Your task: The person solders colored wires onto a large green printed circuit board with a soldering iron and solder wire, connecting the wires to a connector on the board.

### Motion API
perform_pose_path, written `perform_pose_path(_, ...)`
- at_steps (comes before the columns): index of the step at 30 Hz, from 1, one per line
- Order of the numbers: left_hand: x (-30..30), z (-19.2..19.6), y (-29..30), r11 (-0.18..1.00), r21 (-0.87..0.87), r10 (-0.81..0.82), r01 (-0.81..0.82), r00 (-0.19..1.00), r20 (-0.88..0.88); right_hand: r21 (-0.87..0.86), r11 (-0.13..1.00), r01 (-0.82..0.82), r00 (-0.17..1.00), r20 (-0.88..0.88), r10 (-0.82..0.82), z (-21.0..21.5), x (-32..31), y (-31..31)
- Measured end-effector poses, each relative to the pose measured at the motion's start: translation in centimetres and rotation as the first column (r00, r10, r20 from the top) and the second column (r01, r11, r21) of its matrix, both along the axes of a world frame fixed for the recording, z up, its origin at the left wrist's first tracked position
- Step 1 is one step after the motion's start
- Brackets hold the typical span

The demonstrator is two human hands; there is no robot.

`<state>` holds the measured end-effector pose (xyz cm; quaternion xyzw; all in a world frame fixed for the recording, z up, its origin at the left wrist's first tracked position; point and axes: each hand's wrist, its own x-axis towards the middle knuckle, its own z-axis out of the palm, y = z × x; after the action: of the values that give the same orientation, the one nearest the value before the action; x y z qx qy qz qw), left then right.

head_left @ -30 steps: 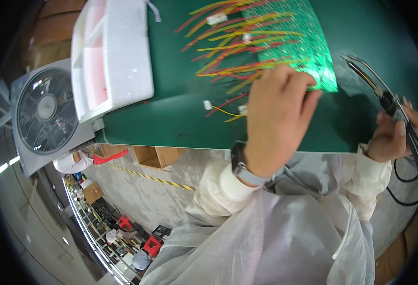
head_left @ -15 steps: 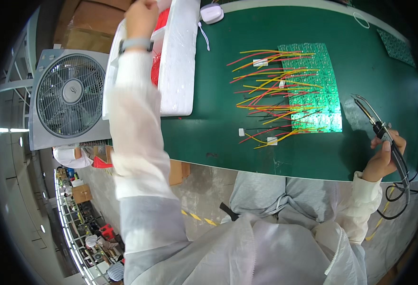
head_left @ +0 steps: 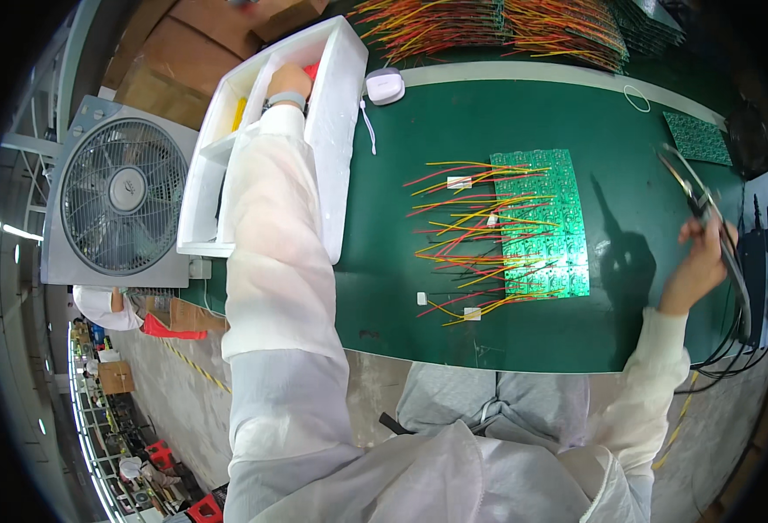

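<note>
Circuit-board panel (head_left: 565,228) lies flat on the green counter (head_left: 384,322), between the person's two arms. Red and yellow wires (head_left: 488,261) fan across its left part, their far ends loose on the counter. Left grip (head_left: 290,83) is down in a compartment of the white foam box (head_left: 340,166), beside something red (head_left: 311,70); fingertips hidden, so I cannot tell whether it is wide, narrow or holding. Right grip (head_left: 705,257) is closed around a soldering iron (head_left: 706,207), tip up, just right of the panel.

Risks, as I judge them. Wires cross one another: a sleeve dragged over the loose ends could pull several at once, strain their joints or skew the panel. With both arms spread wide, the iron could drift over the board and scorch insulation, if hot; heat cannot be read from here. The iron's cable (head_left: 722,366) loops near the right sleeve and could snag, jerking the tip.

Against half a second ago: left grip sits inside the compartment, where it was up at the box's top end. View has shifted too; wired boards (head_left: 558,35) now show beyond the far edge. A second ago that same grip was over the panel's near end. Iron remains in the right.
</note>
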<state>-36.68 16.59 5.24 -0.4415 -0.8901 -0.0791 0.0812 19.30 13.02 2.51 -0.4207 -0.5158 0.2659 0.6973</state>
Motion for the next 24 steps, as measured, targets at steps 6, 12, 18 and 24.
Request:
perform_pose_path(6,0.0,0.2,-0.3,1.0,0.008,0.01,-0.01,0.999,0.035,0.031,0.995,-0.092,0.97,0.228,0.083,-2.2,-4.9,3.3)
perform_pose_path(12,2.0,0.8,-1.2,0.999,0.054,-0.001,0.001,1.0,-0.005,-0.073,0.997,-0.037,0.956,0.289,0.057,-2.1,-4.5,3.4)
perform_pose_path(18,1.3,1.0,-1.1,0.993,0.105,0.045,-0.045,0.999,0.005,-0.038,0.998,-0.046,0.967,0.248,0.054,-1.6,-4.7,3.5)
perform_pose_path(24,0.6,0.8,-1.5,0.974,0.226,-0.025,0.023,1.0,0.003,-0.037,0.998,-0.058,0.971,0.231,0.065,-1.6,-4.6,3.5)
